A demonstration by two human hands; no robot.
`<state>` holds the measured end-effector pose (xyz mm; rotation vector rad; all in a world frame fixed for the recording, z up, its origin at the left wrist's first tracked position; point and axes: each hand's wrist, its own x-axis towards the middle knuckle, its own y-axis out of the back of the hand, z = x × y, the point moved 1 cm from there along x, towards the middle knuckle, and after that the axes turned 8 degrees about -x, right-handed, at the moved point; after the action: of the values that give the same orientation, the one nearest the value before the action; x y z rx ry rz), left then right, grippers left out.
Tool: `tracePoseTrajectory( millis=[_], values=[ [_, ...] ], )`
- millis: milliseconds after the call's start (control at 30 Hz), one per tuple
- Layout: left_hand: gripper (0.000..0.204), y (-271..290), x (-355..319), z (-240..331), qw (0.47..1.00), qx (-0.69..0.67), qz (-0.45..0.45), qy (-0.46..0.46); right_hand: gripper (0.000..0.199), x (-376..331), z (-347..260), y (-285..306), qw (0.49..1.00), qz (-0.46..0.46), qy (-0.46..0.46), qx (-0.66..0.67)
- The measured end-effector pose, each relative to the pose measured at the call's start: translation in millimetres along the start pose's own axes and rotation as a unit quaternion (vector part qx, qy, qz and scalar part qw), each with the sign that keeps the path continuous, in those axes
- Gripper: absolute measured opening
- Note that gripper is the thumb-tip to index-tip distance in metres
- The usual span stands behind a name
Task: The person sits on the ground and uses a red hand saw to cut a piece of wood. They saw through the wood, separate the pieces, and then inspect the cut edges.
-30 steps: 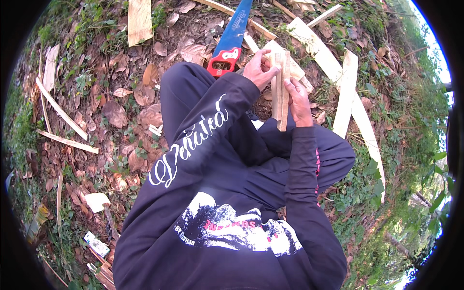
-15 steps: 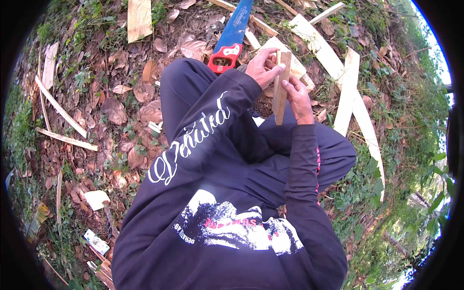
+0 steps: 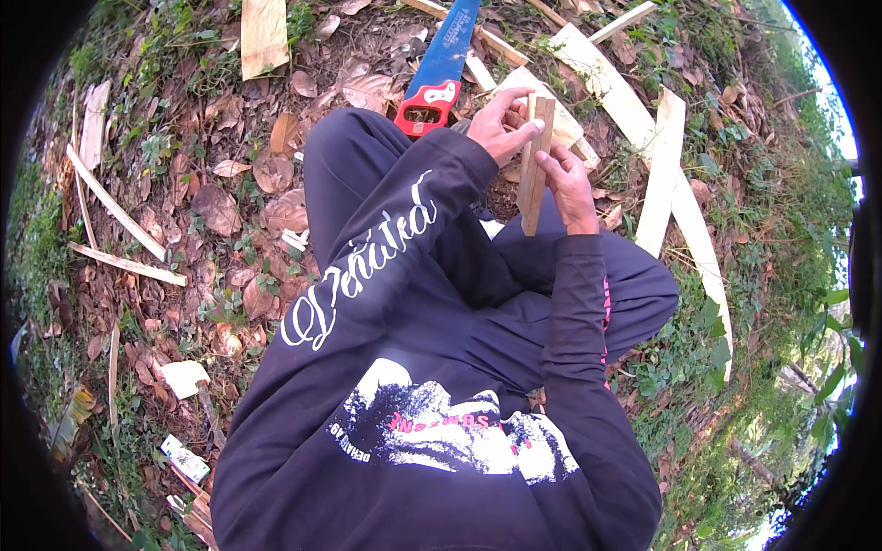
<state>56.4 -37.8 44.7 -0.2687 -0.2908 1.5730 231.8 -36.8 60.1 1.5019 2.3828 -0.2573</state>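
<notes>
Seated cross-legged on leaf-strewn ground, dark sweatshirt and dark trousers filling the middle of the view. Left hand curled around the upper part of a short wood strip, thumb and fingers pinching it near its top end. Right hand closed on the same strip lower down from the right side, fingers wrapped against its edge. Strip held nearly upright, slightly tilted, above the knees and clear of the ground, between the two hands. Just beyond the left hand, a saw lying on the leaves, red handle nearest the knee, blue blade running away toward the top edge. Behind the strip, a pale board flat on the ground, partly hidden by the hands. To the right, long pale planks lying at angles across grass and leaves, one reaching far down the right side. Up left, a short wide board on the ground. Far left, thin slats scattered among dry brown leaves, well apart from the hands. Lower left, small pale offcuts in the litter near the hip. Green plants along the right rim. Whether the strip touches the board behind it, not clear from this angle.
</notes>
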Motion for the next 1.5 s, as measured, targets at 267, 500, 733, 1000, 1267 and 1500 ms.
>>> tracePoseTrajectory(
  millis=[267,500,733,1000,1267,1500],
  values=[
    [0.057,0,0,-2,1.000,0.000,-0.002,0.002,0.029,4,9,5,1.000,0.004,-0.010,-0.010],
    [0.056,-1,0,-5,1.000,0.015,-0.006,0.004,0.031,2,6,5,0.999,0.005,-0.015,-0.031],
    [0.054,1,6,-20,0.999,0.040,-0.015,0.007,0.033,0,-1,8,0.997,0.008,-0.032,-0.066],
    [0.058,-2,6,-16,0.999,0.013,0.013,0.051,0.031,4,0,6,0.999,0.019,-0.033,-0.029],
    [0.068,-23,-3,-28,0.974,0.110,-0.118,0.157,0.025,19,10,54,0.954,0.224,0.086,0.179],
    [0.061,-56,-27,-33,0.985,0.133,-0.098,0.059,0.031,15,7,49,0.906,0.335,0.127,0.226]
  ],
)
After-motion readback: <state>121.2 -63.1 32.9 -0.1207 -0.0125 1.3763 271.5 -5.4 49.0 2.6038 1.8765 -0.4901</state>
